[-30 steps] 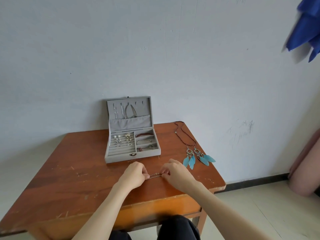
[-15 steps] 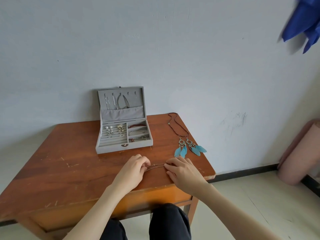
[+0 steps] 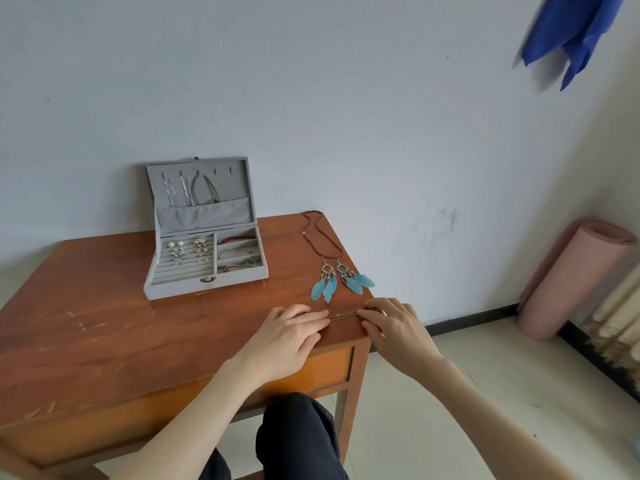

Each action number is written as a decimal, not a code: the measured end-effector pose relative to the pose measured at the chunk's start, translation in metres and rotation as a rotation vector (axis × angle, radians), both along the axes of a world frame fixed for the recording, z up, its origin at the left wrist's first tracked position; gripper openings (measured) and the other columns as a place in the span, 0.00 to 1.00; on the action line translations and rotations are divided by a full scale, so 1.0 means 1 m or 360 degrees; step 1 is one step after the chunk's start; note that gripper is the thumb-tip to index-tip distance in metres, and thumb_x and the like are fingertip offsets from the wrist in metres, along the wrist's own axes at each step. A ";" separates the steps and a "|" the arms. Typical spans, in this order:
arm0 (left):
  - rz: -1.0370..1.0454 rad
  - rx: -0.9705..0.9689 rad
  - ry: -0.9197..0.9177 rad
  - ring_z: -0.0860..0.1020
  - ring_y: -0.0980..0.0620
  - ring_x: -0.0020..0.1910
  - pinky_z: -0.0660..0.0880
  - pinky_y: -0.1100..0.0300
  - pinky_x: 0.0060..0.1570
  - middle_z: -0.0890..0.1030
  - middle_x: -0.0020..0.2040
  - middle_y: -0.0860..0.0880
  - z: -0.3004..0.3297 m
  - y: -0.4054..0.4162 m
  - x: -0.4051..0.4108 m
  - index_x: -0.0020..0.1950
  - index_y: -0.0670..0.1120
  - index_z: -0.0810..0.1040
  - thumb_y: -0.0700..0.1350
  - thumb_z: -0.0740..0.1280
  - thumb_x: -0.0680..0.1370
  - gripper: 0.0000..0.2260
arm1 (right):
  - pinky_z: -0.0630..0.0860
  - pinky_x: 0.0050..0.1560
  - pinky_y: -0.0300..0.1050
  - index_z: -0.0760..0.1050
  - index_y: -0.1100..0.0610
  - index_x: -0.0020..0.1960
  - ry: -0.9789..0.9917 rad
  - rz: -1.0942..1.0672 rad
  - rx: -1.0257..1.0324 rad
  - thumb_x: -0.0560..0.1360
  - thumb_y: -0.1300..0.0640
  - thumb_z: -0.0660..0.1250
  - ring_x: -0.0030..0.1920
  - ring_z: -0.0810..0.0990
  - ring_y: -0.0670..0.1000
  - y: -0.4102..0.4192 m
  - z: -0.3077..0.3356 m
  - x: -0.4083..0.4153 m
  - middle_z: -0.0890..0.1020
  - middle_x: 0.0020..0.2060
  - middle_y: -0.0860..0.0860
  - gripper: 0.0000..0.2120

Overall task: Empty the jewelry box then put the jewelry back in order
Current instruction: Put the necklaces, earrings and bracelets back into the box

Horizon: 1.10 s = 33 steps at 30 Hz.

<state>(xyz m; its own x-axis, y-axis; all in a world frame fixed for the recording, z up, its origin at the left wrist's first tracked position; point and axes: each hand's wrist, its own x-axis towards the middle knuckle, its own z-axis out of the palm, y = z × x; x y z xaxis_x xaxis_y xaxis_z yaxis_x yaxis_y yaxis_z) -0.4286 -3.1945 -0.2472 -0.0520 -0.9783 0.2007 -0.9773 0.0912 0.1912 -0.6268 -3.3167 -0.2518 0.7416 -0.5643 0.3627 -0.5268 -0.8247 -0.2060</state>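
Both our hands lie at the table's [image 3: 104, 327] near right corner, further right than one second ago, when they worked in front of the jewelry box [image 3: 207, 261]. Our left hand [image 3: 287, 337] is flat, palm down, its straight fingers pressing one end of a thin chain [image 3: 343, 315]. Our right hand [image 3: 394, 327] has relaxed fingers touching the other end. We count one chain between them, one feather necklace [image 3: 332, 271] just behind it, and one open box with three bracelets, several earrings and hanging chains inside.
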 end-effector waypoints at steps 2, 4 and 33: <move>-0.0003 0.0078 0.0007 0.55 0.58 0.73 0.53 0.55 0.68 0.61 0.73 0.59 0.000 -0.007 -0.004 0.72 0.54 0.62 0.50 0.50 0.82 0.18 | 0.70 0.58 0.49 0.78 0.55 0.59 -0.0022 -0.0042 0.0010 0.78 0.55 0.61 0.59 0.75 0.53 -0.003 -0.002 -0.006 0.78 0.59 0.52 0.12; -0.0015 0.0115 0.0002 0.52 0.57 0.74 0.52 0.53 0.70 0.59 0.74 0.58 0.000 -0.013 -0.008 0.73 0.54 0.61 0.50 0.49 0.82 0.19 | 0.70 0.57 0.50 0.78 0.56 0.59 -0.0033 -0.0066 0.0019 0.78 0.55 0.62 0.59 0.75 0.54 -0.003 -0.003 -0.010 0.78 0.58 0.53 0.12; 0.0153 0.0200 -0.0390 0.60 0.48 0.66 0.62 0.49 0.65 0.64 0.68 0.47 0.012 -0.040 -0.017 0.72 0.51 0.62 0.55 0.48 0.81 0.21 | 0.74 0.56 0.50 0.76 0.56 0.58 -0.0087 -0.0185 0.0026 0.76 0.58 0.65 0.56 0.77 0.55 0.011 -0.016 -0.036 0.79 0.56 0.53 0.11</move>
